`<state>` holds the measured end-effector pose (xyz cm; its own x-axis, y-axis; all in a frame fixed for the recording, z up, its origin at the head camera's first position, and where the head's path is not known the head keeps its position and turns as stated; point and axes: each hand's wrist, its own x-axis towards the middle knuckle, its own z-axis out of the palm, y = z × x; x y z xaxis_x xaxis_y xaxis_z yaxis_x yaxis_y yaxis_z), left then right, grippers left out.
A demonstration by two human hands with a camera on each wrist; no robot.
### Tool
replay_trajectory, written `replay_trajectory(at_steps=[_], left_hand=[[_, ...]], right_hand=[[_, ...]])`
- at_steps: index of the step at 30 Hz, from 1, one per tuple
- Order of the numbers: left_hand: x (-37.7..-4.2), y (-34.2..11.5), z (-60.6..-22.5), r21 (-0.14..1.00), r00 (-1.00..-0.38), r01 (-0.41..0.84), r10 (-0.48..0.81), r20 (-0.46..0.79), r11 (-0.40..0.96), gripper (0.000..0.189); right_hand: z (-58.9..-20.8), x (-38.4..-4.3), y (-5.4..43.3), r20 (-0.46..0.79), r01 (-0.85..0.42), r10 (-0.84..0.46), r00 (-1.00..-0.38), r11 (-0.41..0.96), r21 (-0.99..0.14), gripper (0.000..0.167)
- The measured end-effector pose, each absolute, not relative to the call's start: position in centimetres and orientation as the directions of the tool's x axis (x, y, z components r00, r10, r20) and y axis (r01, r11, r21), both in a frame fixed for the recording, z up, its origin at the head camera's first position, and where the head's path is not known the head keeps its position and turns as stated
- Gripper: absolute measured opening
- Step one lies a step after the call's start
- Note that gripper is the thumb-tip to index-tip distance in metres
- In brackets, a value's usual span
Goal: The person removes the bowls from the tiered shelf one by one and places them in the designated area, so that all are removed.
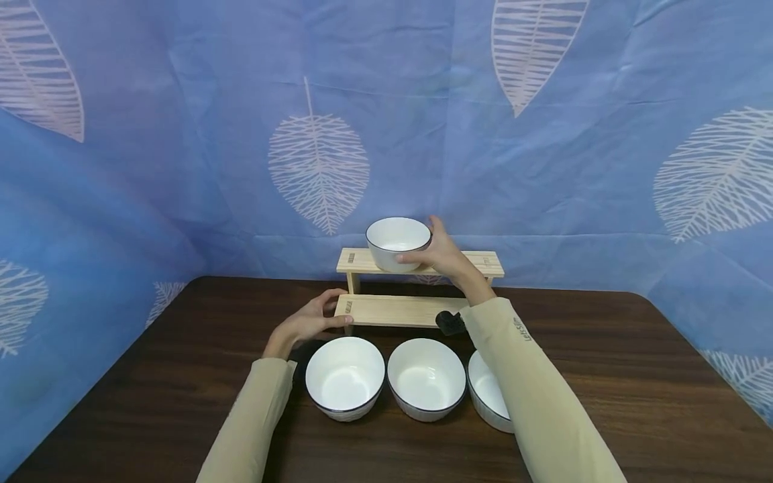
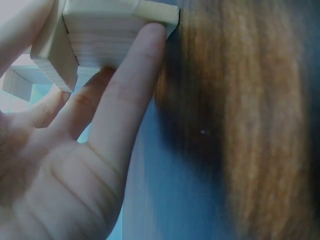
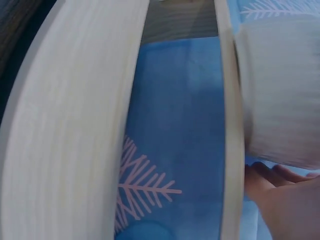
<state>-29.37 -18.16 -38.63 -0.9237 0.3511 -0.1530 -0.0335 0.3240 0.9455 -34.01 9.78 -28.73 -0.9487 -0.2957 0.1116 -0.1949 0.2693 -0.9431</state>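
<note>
A white bowl [image 1: 397,236] with a dark rim is on the upper shelf [image 1: 471,258] of a two-tier wooden rack, left of the shelf's middle. My right hand [image 1: 445,256] holds this bowl from its right side, thumb at the front and fingers behind. In the right wrist view the bowl [image 3: 282,90] sits against the shelf board, with the fingers at its side. At the left end of the lower shelf [image 1: 398,310], my left hand [image 1: 308,320] grips the rack; the left wrist view shows fingers along its wooden end [image 2: 100,42].
Three more white bowls stand in a row before the rack: left [image 1: 344,376], middle [image 1: 426,376] and right [image 1: 488,389], partly hidden by the right sleeve [image 1: 531,376]. All stand on a dark wooden table [image 1: 604,349]. A blue leaf-patterned cloth [image 1: 423,147] hangs behind.
</note>
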Motion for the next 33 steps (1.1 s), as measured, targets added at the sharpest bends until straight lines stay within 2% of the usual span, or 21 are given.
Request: replay_trajectory(at_steps=[15,22,33], left_hand=[[-29.5,-18.3,-38.7,0.944,-0.919,-0.029,0.362,-0.154,0.330,0.073],[-29.5,-17.9,-38.6,0.944,-0.921,-0.043,0.352,-0.164,0.327,0.072],[-29.5,-18.1,-38.6,0.941,-0.922,-0.037,0.352,-0.161,0.335,0.072]], right_hand=[[-30.2,-34.6,8.7,0.177,-0.228,-0.261,-0.949,0.180,-0.957,0.123],[-30.1,-34.4,9.0,0.245,-0.287,-0.254,-0.936,0.143,-0.947,0.103],[-27.9,-33.6,11.7,0.283,-0.324,-0.213,-0.935,0.189,-0.927,0.100]])
